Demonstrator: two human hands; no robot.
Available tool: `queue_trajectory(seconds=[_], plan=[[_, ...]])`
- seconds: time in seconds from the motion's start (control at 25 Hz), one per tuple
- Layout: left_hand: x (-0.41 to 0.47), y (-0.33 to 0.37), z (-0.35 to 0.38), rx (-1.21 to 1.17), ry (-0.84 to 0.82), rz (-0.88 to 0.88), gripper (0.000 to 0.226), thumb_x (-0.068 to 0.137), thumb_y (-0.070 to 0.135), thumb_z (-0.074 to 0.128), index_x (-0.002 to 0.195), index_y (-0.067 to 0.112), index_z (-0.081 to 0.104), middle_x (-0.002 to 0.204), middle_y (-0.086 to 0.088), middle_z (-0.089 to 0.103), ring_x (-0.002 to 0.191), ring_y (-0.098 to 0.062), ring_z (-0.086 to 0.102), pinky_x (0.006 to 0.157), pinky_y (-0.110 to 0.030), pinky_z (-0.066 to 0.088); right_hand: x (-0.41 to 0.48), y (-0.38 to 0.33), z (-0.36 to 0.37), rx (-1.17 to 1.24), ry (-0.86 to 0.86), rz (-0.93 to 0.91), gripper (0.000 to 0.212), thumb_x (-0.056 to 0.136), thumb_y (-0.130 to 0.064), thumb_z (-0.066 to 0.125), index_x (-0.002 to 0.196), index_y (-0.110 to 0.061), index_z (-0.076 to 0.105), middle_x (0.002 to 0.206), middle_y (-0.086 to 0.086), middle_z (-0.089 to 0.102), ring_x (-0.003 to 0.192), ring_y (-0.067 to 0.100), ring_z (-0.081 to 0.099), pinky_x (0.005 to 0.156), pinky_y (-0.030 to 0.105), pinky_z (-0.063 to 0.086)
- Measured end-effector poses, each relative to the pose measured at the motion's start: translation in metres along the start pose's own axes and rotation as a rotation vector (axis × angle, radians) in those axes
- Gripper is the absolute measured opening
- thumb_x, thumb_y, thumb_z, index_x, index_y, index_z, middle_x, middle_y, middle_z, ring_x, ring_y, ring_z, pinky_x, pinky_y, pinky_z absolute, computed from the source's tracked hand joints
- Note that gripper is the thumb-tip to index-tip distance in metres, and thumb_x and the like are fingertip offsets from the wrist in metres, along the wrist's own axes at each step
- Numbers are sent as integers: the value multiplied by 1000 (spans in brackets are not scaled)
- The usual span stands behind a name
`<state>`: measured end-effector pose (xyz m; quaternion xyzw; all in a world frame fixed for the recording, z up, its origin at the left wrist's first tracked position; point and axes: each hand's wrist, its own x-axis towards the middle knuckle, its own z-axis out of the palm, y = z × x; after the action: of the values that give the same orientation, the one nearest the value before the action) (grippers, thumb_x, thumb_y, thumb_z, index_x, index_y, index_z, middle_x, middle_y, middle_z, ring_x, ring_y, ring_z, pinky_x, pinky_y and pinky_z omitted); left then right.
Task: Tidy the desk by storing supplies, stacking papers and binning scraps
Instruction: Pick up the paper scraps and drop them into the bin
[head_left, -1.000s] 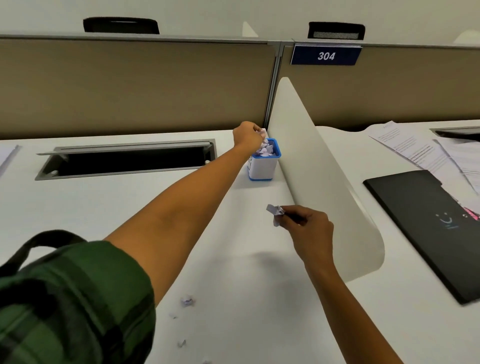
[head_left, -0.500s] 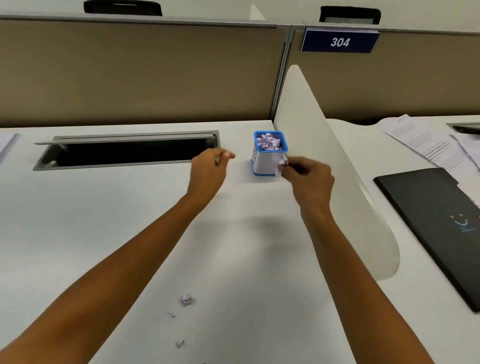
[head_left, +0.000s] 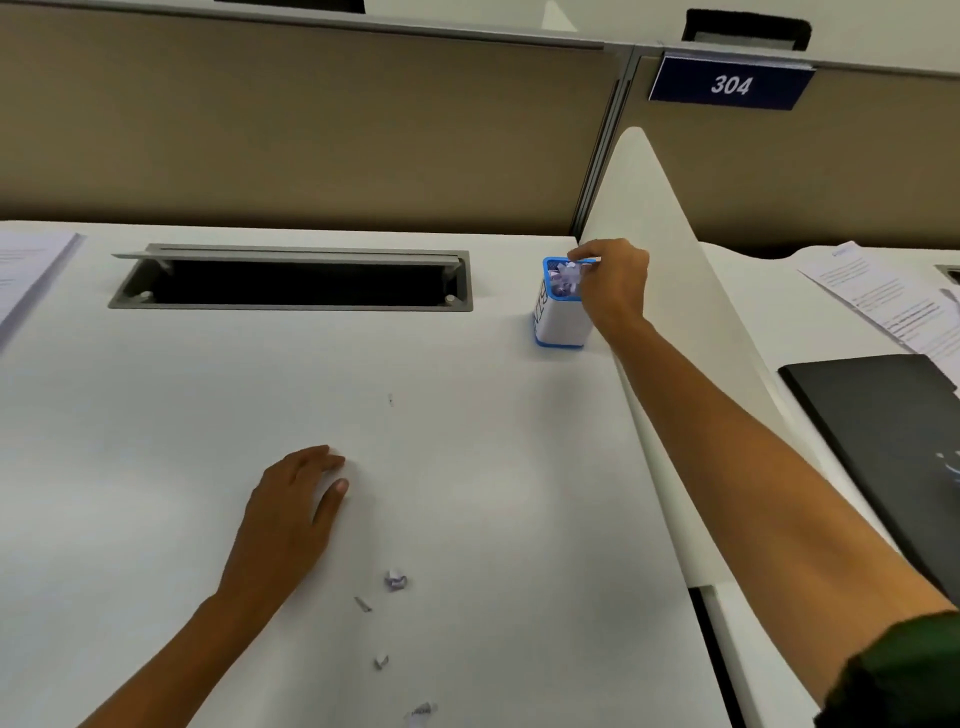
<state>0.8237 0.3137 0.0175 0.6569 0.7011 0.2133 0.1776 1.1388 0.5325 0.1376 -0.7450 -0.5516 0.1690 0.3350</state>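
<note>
A small white bin with a blue rim (head_left: 558, 325) stands at the back of the white desk (head_left: 156, 441), filled with crumpled paper scraps. My right hand (head_left: 613, 283) is over the bin's mouth, fingertips pinching a paper scrap (head_left: 571, 273) at the rim. My left hand (head_left: 296, 499) rests flat on the desk, fingers apart, holding nothing. Near it lie a crumpled scrap (head_left: 396, 580) and smaller bits (head_left: 381, 661) toward the front edge.
A white curved divider (head_left: 675, 312) rises right of the bin. An open cable tray (head_left: 291, 283) is recessed at the back. Papers (head_left: 878, 301) and a black folder (head_left: 893, 441) lie on the neighbouring desk; more paper (head_left: 26, 270) at far left.
My right hand has carried its scrap up to the bin's mouth. My left hand has pulled back from beside the bin to the middle of the desk.
</note>
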Motion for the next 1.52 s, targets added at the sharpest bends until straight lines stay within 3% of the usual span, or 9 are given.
queue_trajectory(seconds=[0.16,0.24,0.52,0.68,0.76,0.88,1.08,1.32,1.52], plan=[[-24,-9,-2,-49,-63,-20,42,93,28,48,136,23,44,147,8,35,135,-14,32,109,-26,22,-31,9,-6,58,187,-151,23,91,-11,55,109,-5,67,116,15,64,101,22,63,63,0,38],[-34,-7,-3,-73,-78,-30,46,94,28,48,138,24,40,151,9,27,138,-12,27,111,-28,21,-57,18,-5,77,259,-261,20,90,-7,54,104,-4,68,111,15,66,100,24,64,62,-5,35],[-73,-14,-13,-48,-83,-75,51,92,35,43,141,22,36,155,5,20,142,-15,19,117,-35,13,-198,57,9,151,148,-461,27,83,10,55,94,-9,71,93,3,70,88,13,65,83,12,46],[-93,-25,-19,159,-1,-154,58,90,43,44,143,23,32,157,-2,15,145,-26,8,114,-53,9,-272,79,31,129,-139,-413,31,88,1,54,112,-13,66,114,1,66,108,15,61,96,28,47],[-102,-32,-21,223,9,-215,62,91,52,41,144,24,30,156,-7,16,144,-32,8,112,-59,10,-304,80,37,66,-380,-351,39,95,-24,50,134,-20,48,139,-8,45,133,9,38,112,29,31],[-117,-42,-18,337,22,-146,68,89,60,22,147,24,25,155,-11,19,142,-37,16,111,-58,14,-342,73,39,-6,-596,-339,72,88,-60,30,148,-24,13,150,-21,4,141,-4,-4,115,17,0],[-120,-42,-12,387,64,-133,64,91,54,16,147,25,22,156,-8,18,143,-34,17,113,-55,14,-386,71,52,-292,-489,-640,83,92,-64,28,149,-10,1,158,1,-5,145,11,-9,118,30,-2],[-119,-46,-9,386,91,-123,63,91,54,17,147,25,23,156,-7,18,143,-32,15,115,-54,12,-341,37,108,-284,-427,-568,79,91,-62,21,149,-13,-3,158,6,-4,145,16,-8,119,34,0],[-119,-49,-7,375,105,-121,62,92,53,17,147,26,22,157,-5,15,144,-30,11,116,-53,11,-274,3,152,-278,-385,-463,75,94,-51,32,149,-15,-4,158,9,-4,145,22,-5,120,35,1]])
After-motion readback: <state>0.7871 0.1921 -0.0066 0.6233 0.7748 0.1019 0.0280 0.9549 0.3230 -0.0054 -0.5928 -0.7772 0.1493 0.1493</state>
